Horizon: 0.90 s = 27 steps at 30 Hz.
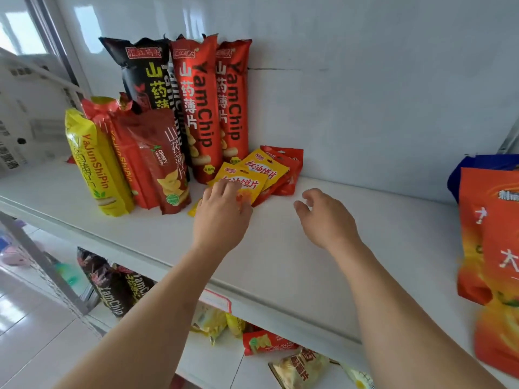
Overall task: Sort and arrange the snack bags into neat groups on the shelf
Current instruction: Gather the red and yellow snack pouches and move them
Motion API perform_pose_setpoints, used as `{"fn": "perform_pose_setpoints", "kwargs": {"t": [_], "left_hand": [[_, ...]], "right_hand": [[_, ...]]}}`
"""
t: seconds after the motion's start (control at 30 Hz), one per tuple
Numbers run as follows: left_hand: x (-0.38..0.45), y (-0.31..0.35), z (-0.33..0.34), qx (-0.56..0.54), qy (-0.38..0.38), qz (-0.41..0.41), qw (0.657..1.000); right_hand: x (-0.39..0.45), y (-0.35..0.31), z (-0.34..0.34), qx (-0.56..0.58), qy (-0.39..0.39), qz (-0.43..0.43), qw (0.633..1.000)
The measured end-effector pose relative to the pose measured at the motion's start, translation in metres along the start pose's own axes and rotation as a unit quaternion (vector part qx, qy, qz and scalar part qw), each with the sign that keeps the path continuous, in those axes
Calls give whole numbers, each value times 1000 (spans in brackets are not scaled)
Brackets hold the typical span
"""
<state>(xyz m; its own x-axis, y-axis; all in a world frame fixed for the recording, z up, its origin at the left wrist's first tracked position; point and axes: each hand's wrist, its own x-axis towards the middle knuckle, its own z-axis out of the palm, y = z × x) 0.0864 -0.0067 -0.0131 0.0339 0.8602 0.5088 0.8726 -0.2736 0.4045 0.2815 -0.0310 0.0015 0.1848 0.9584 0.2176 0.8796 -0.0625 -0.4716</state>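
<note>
While your left hand (pixel 222 211) rests on the front yellow packet (pixel 243 181) at frame center, its grip lies flat, fingers straight, holding nothing. Your right hand (pixel 323 217) hovers just right of center above the shelf (pixel 280 248), its grip loosely curled and empty. Behind the yellow packets lie red packets (pixel 289 169). Tall red bags (pixel 202 108) and a black bag (pixel 143 74) stand upper left against the wall; orange bags (pixel 494 248) sit at the right edge.

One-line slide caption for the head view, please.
Left hand rests on small yellow snack packets beside tall YamChip bags; right hand hovers open above shelf.
</note>
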Motion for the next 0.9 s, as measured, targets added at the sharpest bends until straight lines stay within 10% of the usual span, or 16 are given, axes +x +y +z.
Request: {"fn": "perform_pose_setpoints", "kwargs": {"t": [0.3, 0.9], "left_hand": [[79, -43, 28, -127, -149, -178, 964], [126, -59, 55, -73, -206, -165, 962]], "right_hand": [[87, -27, 41, 134, -26, 162, 977], [168, -17, 67, 372, 61, 234, 896]]}}
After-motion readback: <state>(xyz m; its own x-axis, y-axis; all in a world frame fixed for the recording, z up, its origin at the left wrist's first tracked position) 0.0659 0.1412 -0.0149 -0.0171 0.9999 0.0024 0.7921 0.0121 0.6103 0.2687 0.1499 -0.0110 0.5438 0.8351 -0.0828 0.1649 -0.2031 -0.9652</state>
